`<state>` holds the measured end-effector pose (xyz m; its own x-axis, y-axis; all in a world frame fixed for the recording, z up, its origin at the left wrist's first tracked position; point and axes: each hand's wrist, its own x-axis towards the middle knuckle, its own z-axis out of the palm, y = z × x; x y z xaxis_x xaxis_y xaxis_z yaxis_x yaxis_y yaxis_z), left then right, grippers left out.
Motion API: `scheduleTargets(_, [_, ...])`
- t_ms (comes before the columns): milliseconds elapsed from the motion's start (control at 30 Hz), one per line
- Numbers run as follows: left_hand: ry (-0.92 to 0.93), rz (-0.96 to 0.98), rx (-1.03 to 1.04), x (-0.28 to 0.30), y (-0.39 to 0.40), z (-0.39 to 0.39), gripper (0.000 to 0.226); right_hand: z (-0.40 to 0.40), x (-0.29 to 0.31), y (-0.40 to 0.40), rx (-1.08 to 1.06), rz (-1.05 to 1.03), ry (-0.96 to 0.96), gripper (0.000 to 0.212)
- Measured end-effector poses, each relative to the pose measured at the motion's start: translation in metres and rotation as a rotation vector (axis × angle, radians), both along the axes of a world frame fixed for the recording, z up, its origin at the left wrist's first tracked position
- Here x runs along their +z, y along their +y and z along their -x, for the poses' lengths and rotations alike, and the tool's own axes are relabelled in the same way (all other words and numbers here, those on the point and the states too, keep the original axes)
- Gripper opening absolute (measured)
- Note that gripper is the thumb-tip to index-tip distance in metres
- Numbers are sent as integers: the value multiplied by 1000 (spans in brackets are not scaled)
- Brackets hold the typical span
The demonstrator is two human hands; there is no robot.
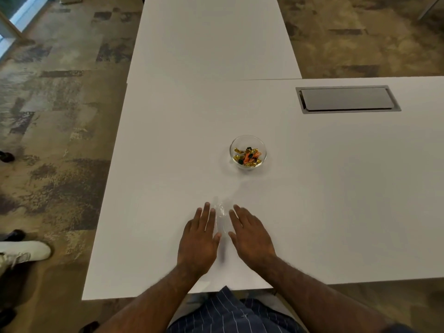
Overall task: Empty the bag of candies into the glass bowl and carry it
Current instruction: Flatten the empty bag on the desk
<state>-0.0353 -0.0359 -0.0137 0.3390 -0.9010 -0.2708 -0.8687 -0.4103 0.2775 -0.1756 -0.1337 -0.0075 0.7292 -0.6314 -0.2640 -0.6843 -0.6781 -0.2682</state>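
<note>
- On the white rectangular table (168,140), near its middle, stands the small clear glass bowl (248,151); inside lie the gold, orange and dark wrapped candies (247,156)
- Well nearer the front edge, the crumpled clear plastic bag (221,213) lies flat between the two hands; its outline is faint
- The left hand (198,241) is flat, fingers spread, grasping nothing; the right hand (252,233) likewise, palm down, empty
- A grey metal cable hatch (347,99) sits at far right

Bare forearms, no sleeves in view, dark navy garment (230,313) with thin white pinstripes
</note>
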Motion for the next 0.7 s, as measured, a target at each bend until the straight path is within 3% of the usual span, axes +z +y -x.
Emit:
scheduleTargets(133, [-47,-91,-136,-12,-7,-1,69,-8,-10,0,147,54,60,61])
scheduleTargets(333, [-91,-123,-283,-28,-8,-19,71,-3,-28,-2,146,17,149,68])
scheduleTargets(700, [-76,-97,-344,-30,-6,-36,83,10,-40,-9,119,-16,116,79])
